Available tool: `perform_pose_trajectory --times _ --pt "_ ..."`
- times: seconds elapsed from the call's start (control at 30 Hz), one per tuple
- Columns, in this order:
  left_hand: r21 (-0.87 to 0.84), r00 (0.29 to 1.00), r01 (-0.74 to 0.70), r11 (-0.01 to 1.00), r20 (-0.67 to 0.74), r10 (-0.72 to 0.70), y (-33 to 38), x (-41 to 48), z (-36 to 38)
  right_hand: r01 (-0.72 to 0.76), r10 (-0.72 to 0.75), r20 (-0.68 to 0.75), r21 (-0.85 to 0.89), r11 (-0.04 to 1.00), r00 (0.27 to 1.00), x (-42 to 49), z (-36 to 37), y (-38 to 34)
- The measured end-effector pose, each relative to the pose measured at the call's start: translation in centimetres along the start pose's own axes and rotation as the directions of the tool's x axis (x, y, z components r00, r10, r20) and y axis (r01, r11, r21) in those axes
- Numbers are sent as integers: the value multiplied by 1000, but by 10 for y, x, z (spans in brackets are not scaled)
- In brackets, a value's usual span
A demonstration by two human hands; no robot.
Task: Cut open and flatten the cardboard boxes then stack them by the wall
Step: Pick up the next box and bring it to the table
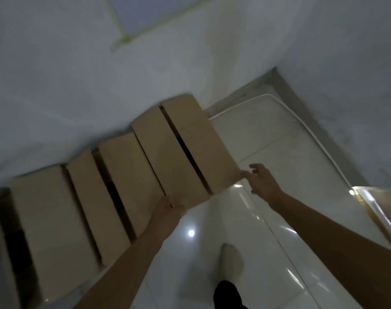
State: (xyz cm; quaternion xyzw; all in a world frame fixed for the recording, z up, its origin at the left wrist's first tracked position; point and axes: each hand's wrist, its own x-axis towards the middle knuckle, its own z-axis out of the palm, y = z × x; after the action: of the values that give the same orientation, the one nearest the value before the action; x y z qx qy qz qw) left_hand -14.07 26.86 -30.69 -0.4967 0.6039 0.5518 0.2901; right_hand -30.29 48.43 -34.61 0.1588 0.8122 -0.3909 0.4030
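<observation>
Cardboard boxes (pixel 114 186) stand in a row against the wall (pixel 78 90). The left hand (pixel 171 208) appears, through blur, to grip the end box (pixel 190 143) at its near edge. The right hand (pixel 261 179), fingers spread, is at its corner. Light, stiff board, probably best held by opposite edges.

Floor (pixel 190 264): glossy white tile, reflecting a lamp. Row of cardboard boxes (pixel 114 175) stands on it, backs against the wall (pixel 78 97). One pale shoe (pixel 231 259) nearby.
</observation>
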Motion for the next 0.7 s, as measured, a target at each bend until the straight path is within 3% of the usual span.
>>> perform_pose_trajectory --times 0.07,0.2,0.33,0.47,0.53,0.7 --pt "-42 997 36 999 -71 -38 -9 26 10 -18 17 46 26 1000 999 31 9 6" --pt "-115 969 -38 993 -248 8 1 32 27 -132 84 256 176 976 963 56 26 13" --pt "-278 973 -39 960 -230 -27 10 25 26 -136 50 297 275 952 953 52 23 9" --pt "-491 956 -63 869 -280 -89 27 5 20 -180 47 293 445 877 955 32 5 -2" --pt "-574 965 -49 817 -239 -110 38 -14 16 -170 37 257 520 837 966 8 -4 -13" --pt "-662 986 -45 748 -148 -72 43 -88 -9 -146 36 215 525 838 976 -87 -33 -33"
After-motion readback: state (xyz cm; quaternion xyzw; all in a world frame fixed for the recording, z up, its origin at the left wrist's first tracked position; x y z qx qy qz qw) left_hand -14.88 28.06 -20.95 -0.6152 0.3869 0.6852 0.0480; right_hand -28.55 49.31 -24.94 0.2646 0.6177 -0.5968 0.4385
